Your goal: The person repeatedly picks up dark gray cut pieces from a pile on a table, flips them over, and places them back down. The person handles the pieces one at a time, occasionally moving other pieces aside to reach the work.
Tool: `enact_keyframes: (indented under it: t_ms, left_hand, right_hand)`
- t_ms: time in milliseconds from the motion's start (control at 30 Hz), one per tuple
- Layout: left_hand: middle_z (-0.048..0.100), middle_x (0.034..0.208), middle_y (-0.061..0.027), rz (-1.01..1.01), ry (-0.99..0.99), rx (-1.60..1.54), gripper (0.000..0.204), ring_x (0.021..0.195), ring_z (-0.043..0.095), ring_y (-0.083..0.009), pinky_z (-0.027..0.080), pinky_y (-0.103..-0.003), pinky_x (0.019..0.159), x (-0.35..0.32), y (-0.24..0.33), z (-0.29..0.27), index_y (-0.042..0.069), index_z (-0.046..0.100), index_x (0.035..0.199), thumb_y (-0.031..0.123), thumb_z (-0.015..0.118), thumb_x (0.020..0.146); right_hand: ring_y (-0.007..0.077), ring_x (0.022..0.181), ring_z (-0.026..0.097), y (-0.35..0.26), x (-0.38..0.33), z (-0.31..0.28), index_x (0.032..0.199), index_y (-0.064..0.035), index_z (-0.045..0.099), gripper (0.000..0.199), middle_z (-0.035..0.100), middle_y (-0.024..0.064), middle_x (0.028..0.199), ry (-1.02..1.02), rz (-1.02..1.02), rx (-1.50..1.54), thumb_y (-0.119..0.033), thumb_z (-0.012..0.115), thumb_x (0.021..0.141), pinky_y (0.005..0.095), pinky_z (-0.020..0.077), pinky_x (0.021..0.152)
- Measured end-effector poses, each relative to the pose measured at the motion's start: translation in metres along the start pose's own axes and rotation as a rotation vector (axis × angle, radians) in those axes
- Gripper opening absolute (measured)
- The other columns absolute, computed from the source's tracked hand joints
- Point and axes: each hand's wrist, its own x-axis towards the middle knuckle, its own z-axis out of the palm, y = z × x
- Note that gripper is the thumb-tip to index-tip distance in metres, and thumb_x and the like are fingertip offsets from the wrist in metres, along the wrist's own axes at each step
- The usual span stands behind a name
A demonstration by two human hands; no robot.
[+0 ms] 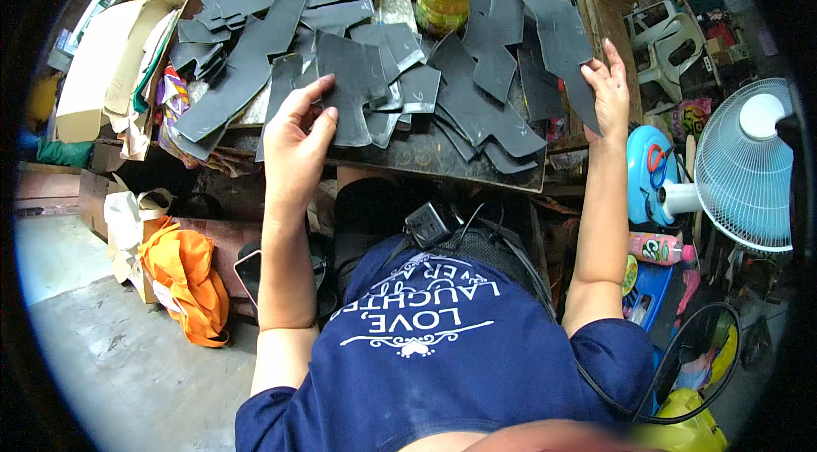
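My right hand (608, 96) is at the table's right side, gripping the edge of a long black sheet piece (555, 26) that stands raised and tilted. My left hand (298, 130) is by the table's front edge, thumb and forefinger apart. Its fingertips are at the left edge of a notched black sheet piece (351, 82); the other fingers are partly hidden. Around both hands, many more black cut pieces (247, 69) overlap on the dark table (425, 158), some with pale marks. A yellow-lidded jar (444, 5) stands among them.
An open cardboard box (111, 60) sits left of the pieces. Below it lies an orange bag (183, 277). To the right are a fan (740, 167), red-handled scissors (656, 158) on its blue base, a pink bottle (659, 248) and a white plastic chair (672, 43).
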Motion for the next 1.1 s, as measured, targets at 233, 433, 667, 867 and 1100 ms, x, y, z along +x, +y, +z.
enact_keyframes:
  t_ms: [233, 433, 667, 867, 1100]
  left_hand:
    - [0.059, 0.088, -0.0006, 0.054, 0.008, 0.118, 0.039, 0.074, 0.050, -0.0070, 0.045, -0.022, 0.070, 0.014, -0.001, 0.008, 0.005, 0.062, 0.126, 0.000, 0.063, 0.087]
    - [0.060, 0.100, -0.0031, 0.045, 0.026, -0.012, 0.042, 0.077, 0.050, -0.0061, 0.045, -0.022, 0.073, 0.019, -0.012, 0.005, 0.005, 0.060, 0.129, 0.001, 0.062, 0.087]
    - [0.065, 0.106, -0.0140, 0.108, 0.058, 0.265, 0.040, 0.089, 0.063, -0.0217, 0.050, -0.034, 0.082, 0.014, -0.010, 0.002, 0.004, 0.058, 0.126, 0.006, 0.062, 0.087]
    - [0.062, 0.102, -0.0114, 0.480, 0.263, 0.986, 0.036, 0.096, 0.058, -0.0324, 0.050, -0.040, 0.083, 0.010, 0.032, 0.029, 0.010, 0.061, 0.117, 0.014, 0.068, 0.082]
    - [0.058, 0.113, -0.0135, 0.820, -0.233, 0.799, 0.031, 0.107, 0.055, -0.0296, 0.050, -0.040, 0.085, 0.029, 0.035, 0.156, 0.003, 0.062, 0.109, 0.010, 0.060, 0.079]
  right_hand:
    - [0.0178, 0.096, 0.063, 0.005, -0.004, -0.003, 0.146, -0.0072, 0.033, 0.068, 0.063, 0.0120, 0.107, -0.014, -0.022, 0.029, 0.007, 0.060, 0.086, 0.0303, 0.0521, 0.087]
    - [0.0184, 0.099, 0.063, 0.007, -0.014, -0.007, 0.147, -0.0073, 0.031, 0.068, 0.063, 0.0147, 0.110, -0.059, -0.047, 0.036, 0.007, 0.060, 0.087, 0.0313, 0.0522, 0.088]
    - [0.0212, 0.107, 0.061, 0.006, -0.018, -0.006, 0.146, -0.0071, 0.032, 0.064, 0.062, 0.0157, 0.115, -0.064, -0.032, 0.046, 0.008, 0.057, 0.089, 0.0340, 0.0490, 0.096]
    - [0.0207, 0.104, 0.061, 0.006, -0.019, -0.007, 0.147, -0.0082, 0.031, 0.065, 0.062, 0.0148, 0.111, 0.010, -0.050, 0.014, 0.008, 0.057, 0.089, 0.0330, 0.0501, 0.093]
    - [0.0216, 0.104, 0.060, 0.006, -0.018, -0.002, 0.147, -0.0096, 0.030, 0.066, 0.061, 0.0165, 0.114, 0.035, -0.057, 0.065, 0.009, 0.056, 0.090, 0.0341, 0.0489, 0.095]
